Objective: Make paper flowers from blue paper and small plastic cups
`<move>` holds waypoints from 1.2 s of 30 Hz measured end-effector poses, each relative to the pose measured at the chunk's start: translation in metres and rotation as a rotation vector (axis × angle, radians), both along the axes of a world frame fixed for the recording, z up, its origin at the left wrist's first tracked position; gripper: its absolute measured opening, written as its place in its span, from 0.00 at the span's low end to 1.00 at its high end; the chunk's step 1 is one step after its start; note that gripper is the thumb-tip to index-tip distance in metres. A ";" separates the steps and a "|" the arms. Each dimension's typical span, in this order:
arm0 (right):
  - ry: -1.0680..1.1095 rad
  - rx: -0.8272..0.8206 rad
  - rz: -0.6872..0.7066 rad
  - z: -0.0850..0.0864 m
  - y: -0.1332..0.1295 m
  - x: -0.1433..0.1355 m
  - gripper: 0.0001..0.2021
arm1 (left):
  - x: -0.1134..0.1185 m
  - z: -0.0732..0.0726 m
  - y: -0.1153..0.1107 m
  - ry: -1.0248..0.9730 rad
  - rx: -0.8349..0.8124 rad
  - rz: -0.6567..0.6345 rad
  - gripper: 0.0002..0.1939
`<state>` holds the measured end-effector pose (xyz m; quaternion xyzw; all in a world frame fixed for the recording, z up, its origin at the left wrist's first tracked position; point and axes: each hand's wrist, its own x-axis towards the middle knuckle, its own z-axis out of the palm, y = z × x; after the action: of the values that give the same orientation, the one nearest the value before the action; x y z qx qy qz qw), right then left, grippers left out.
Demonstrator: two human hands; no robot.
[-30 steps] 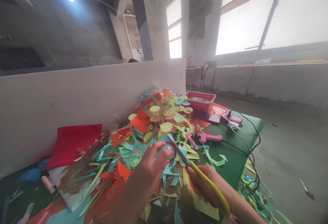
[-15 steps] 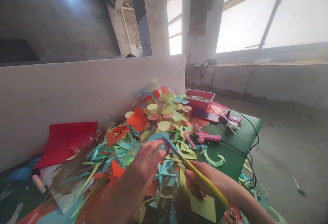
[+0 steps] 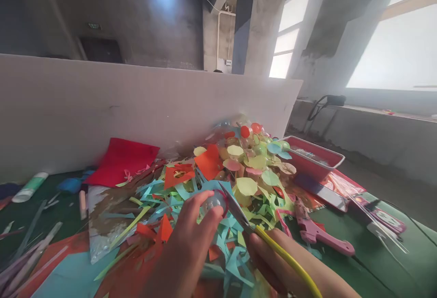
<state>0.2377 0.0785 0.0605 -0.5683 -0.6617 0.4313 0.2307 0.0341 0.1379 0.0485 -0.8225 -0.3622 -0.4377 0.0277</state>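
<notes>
Between the thumb and fingers of my left hand (image 3: 196, 229) is a small clear plastic cup (image 3: 212, 201), its reddish rim turned to the right. Light blue paper (image 3: 220, 186) shows right behind that rim; whether it is joined to the cup I cannot tell. Yellow-handled scissors (image 3: 285, 258) are gripped in my right hand (image 3: 269, 257). Their blades point up and left, close by the rim, and look slightly parted. Blue, green and orange paper scraps (image 3: 235, 261) lie under both hands.
Behind the hands rises a pile of clear cups topped with coloured paper discs (image 3: 247, 186). To the right are a pink glue gun (image 3: 324, 236), a phone (image 3: 322, 193) and a red basket (image 3: 316, 152). A white board (image 3: 136, 102) stands along the back; red felt (image 3: 124, 161) lies left.
The view has swung left, so the scene sits further right. Both hands keep their holds, with the scissor blades still beside the cup's rim.
</notes>
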 end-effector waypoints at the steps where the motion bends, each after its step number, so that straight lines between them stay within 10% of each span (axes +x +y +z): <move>1: -0.008 -0.001 0.014 0.000 0.006 -0.001 0.34 | -0.001 -0.001 0.002 -0.009 -0.002 0.021 0.10; 10: -0.020 0.038 0.136 -0.013 0.024 0.015 0.28 | -0.017 -0.010 0.017 0.130 0.030 0.009 0.10; 27: 0.214 0.075 -0.054 -0.017 0.033 0.020 0.30 | 0.022 0.043 0.044 0.271 0.106 -0.144 0.12; 36: 0.296 0.131 -0.064 -0.017 0.036 0.031 0.27 | 0.043 0.041 0.058 0.216 0.226 -0.235 0.11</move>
<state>0.2690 0.1146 0.0437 -0.5030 -0.6288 0.4587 0.3758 0.0771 0.1955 0.0896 -0.8929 -0.2071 -0.3851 0.1073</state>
